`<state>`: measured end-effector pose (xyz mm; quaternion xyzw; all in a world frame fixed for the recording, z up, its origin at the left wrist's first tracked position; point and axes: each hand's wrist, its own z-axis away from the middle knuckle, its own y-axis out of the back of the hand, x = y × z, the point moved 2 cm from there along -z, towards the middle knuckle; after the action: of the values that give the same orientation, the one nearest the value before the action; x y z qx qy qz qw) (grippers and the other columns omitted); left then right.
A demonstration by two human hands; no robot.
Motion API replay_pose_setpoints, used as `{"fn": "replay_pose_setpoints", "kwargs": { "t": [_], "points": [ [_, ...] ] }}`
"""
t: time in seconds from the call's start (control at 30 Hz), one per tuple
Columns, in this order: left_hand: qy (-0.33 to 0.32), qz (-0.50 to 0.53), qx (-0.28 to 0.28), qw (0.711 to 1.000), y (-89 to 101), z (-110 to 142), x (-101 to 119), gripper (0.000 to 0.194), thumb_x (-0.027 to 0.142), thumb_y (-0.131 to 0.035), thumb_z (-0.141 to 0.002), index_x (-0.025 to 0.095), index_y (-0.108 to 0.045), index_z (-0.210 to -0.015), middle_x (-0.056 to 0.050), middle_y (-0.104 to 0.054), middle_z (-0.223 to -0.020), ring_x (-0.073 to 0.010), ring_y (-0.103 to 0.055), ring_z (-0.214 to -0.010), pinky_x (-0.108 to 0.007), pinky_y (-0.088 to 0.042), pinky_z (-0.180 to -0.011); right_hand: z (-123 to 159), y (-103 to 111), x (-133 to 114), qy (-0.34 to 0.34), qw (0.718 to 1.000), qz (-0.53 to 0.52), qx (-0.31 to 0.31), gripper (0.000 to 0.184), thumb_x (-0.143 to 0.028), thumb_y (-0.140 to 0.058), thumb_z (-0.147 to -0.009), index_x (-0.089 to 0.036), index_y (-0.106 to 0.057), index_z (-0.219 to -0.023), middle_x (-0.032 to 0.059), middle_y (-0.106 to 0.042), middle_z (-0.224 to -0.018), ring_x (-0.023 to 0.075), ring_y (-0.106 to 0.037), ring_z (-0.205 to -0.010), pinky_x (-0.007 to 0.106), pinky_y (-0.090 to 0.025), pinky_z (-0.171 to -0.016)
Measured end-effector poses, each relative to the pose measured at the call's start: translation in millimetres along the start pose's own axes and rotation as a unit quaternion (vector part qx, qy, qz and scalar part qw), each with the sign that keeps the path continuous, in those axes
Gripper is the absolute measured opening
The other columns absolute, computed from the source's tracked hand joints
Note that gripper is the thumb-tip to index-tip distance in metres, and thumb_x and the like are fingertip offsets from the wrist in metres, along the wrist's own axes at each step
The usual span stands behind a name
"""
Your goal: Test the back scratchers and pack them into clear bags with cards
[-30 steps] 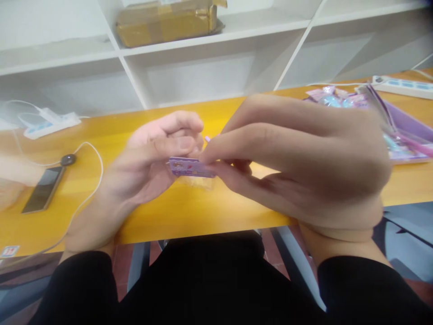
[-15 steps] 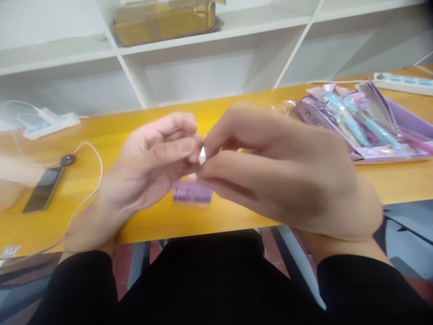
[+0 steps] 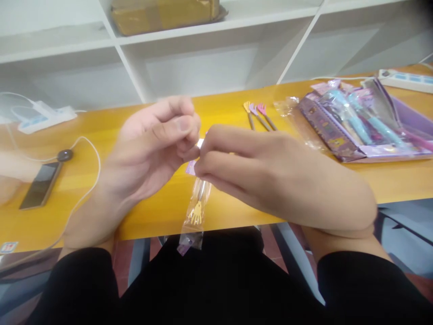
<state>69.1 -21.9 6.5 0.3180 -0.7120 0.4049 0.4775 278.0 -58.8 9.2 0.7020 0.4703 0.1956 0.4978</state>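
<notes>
A yellow hand-shaped back scratcher (image 3: 196, 214) with a metal rod shows inside a clear plastic packet (image 3: 191, 232). The packet hangs down from my fingers, its lower end past the table's front edge. My right hand (image 3: 270, 180) pinches the upper end, thumb and fingers closed. My left hand (image 3: 155, 144) is curled, thumb pressed against the forefinger, its fingertips at the same upper end; the exact grip is partly hidden. A bit of purple printed card (image 3: 191, 167) peeks out between the hands. Beyond my right hand lie three unwrapped back scratchers, yellow (image 3: 247, 107), purple (image 3: 253, 109) and pink (image 3: 262, 109).
At right stands a purple display box (image 3: 345, 149) of packaged items, with loose clear wrappers (image 3: 287, 108) beside it. On the left are a phone (image 3: 41, 185), a cable with a round black piece (image 3: 65, 155) and a power strip (image 3: 47, 119). White shelves with a cardboard box (image 3: 165, 16) rise behind.
The packet has swung to hang downward, so the yellow scratcher head now shows. My right hand has shifted lower, uncovering the three scratchers behind it. The view has tilted slightly.
</notes>
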Motion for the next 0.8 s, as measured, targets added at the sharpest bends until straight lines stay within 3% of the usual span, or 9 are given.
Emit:
{"fn": "replay_pose_setpoints", "kwargs": {
  "t": [0.1, 0.2, 0.3, 0.4, 0.53, 0.6, 0.63, 0.73, 0.8],
  "points": [
    [-0.004, 0.016, 0.006, 1.000, 2.5, -0.5, -3.1, 0.014, 0.021, -0.081, -0.100, 0.021, -0.069, -0.093, 0.000, -0.053, -0.080, -0.0101, -0.051, -0.067, -0.021, -0.052, -0.062, 1.4, -1.7, -0.3, 0.053, 0.995, 0.073, -0.034, 0.024, -0.007, -0.043, -0.116, -0.015, -0.065, -0.110, 0.0053, -0.068, -0.111, 0.0111, -0.055, -0.077, 0.026, -0.033, -0.068],
    [-0.007, -0.019, 0.001, 1.000, 5.0, -1.5, -5.1, 0.019, 0.029, -0.084, -0.097, 0.025, -0.066, -0.090, -0.002, -0.054, -0.079, -0.0160, -0.052, -0.068, -0.028, -0.053, -0.061, 3.5, -5.9, 2.0, 0.071, 0.990, 0.095, -0.074, 0.019, -0.003, -0.050, -0.111, -0.015, -0.064, -0.110, 0.0057, -0.067, -0.109, 0.0117, -0.047, -0.071, 0.030, -0.029, -0.066],
    [-0.015, -0.043, -0.001, 0.999, 5.2, -1.9, -4.9, 0.021, 0.035, -0.084, -0.095, 0.028, -0.065, -0.089, -0.003, -0.055, -0.078, -0.0210, -0.056, -0.073, -0.033, -0.052, -0.064, 6.6, -20.0, -1.7, 0.126, 0.980, 0.051, -0.147, 0.016, -0.003, -0.060, -0.105, -0.016, -0.066, -0.109, 0.0065, -0.067, -0.110, 0.0149, -0.052, -0.073, 0.032, -0.036, -0.065],
    [-0.010, -0.010, 0.020, 1.000, 3.1, -2.4, -3.6, 0.023, 0.028, -0.084, -0.096, 0.025, -0.064, -0.083, -0.003, -0.052, -0.081, -0.0169, -0.047, -0.070, -0.030, -0.047, -0.064, 12.4, -39.0, -15.4, 0.200, 0.954, -0.013, -0.221, 0.019, -0.006, -0.070, -0.097, -0.019, -0.071, -0.112, 0.0056, -0.067, -0.106, 0.0177, -0.054, -0.069, 0.037, -0.044, -0.061],
    [-0.015, 0.015, 0.030, 0.999, -1.9, -5.3, 0.4, 0.022, 0.024, -0.084, -0.096, 0.022, -0.065, -0.084, -0.002, -0.050, -0.081, -0.0147, -0.042, -0.069, -0.028, -0.043, -0.064, 27.0, -48.3, -42.0, 0.228, 0.944, 0.038, -0.236, 0.021, -0.008, -0.073, -0.091, -0.019, -0.078, -0.109, 0.0121, -0.070, -0.106, 0.0233, -0.060, -0.075, 0.043, -0.056, -0.067],
    [-0.011, 0.024, 0.024, 0.999, -4.9, -6.4, 3.5, 0.019, 0.018, -0.074, -0.103, 0.020, -0.065, -0.086, 0.000, -0.046, -0.080, -0.0120, -0.044, -0.068, -0.024, -0.043, -0.065, 38.7, -48.2, -57.5, 0.237, 0.941, 0.056, -0.234, 0.015, -0.010, -0.073, -0.091, -0.018, -0.080, -0.103, 0.0153, -0.070, -0.100, 0.0264, -0.063, -0.078, 0.046, -0.059, -0.068],
    [-0.005, 0.033, 0.026, 0.999, -6.2, -6.6, 5.2, 0.021, 0.013, -0.067, -0.107, 0.018, -0.065, -0.088, 0.001, -0.044, -0.081, -0.0101, -0.045, -0.069, -0.022, -0.044, -0.066, 45.6, -49.5, -65.3, 0.239, 0.941, 0.048, -0.236, 0.011, -0.012, -0.075, -0.091, -0.018, -0.081, -0.099, 0.0155, -0.069, -0.094, 0.0269, -0.062, -0.075, 0.046, -0.057, -0.062],
    [0.003, 0.031, 0.034, 0.999, -9.9, -6.8, 10.6, 0.024, 0.006, -0.058, -0.111, 0.015, -0.061, -0.088, 0.001, -0.042, -0.082, -0.0082, -0.047, -0.070, -0.020, -0.042, -0.068, 67.5, -65.8, -86.6, 0.245, 0.937, -0.025, -0.246, 0.006, -0.021, -0.081, -0.093, -0.017, -0.078, -0.091, 0.0105, -0.059, -0.080, 0.0227, -0.053, -0.062, 0.039, -0.032, -0.038],
    [-0.001, 0.007, 0.048, 0.999, -11.3, -7.6, 12.9, 0.021, 0.009, -0.062, -0.110, 0.016, -0.061, -0.090, 0.000, -0.046, -0.083, -0.0095, -0.048, -0.072, -0.022, -0.039, -0.067, 80.5, -87.5, -95.9, 0.245, 0.932, -0.085, -0.251, 0.008, -0.022, -0.079, -0.099, -0.015, -0.076, -0.095, 0.0087, -0.061, -0.088, 0.0192, -0.055, -0.062, 0.034, -0.030, -0.036]
  ]
}}
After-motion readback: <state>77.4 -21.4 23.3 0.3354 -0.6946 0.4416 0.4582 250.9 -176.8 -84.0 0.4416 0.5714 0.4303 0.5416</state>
